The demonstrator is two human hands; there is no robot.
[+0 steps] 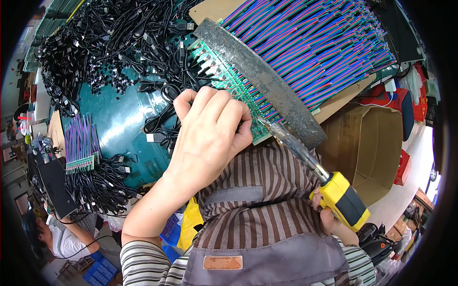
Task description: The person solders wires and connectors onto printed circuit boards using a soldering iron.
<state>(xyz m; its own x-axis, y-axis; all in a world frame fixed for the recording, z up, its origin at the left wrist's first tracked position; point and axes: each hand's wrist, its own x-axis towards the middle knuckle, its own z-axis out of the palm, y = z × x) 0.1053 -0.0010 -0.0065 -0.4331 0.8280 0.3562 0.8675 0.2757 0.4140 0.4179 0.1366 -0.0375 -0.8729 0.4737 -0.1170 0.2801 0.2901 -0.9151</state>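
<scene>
My left hand [207,131] is closed, its fingertips curled down at the near edge of a strip of green circuit boards [226,76]. Whatever sits between those fingers is mostly hidden; only a dark bit shows by the thumb. My right hand [325,213] grips a yellow and black soldering gun [347,200]. The gun's metal barrel slants up to the left, and its tip meets the boards just right of my left hand. Across the boards lies a long, worn grey metal bar [267,78]. Rows of red, green and blue wires [315,45] fan out beyond it.
Black USB cables [114,38] heap over the green work surface [112,114] at the left. A wired board strip [81,164] lies on more cables. An open cardboard box [365,148] stands at the right. Another person [67,238] sits at the lower left.
</scene>
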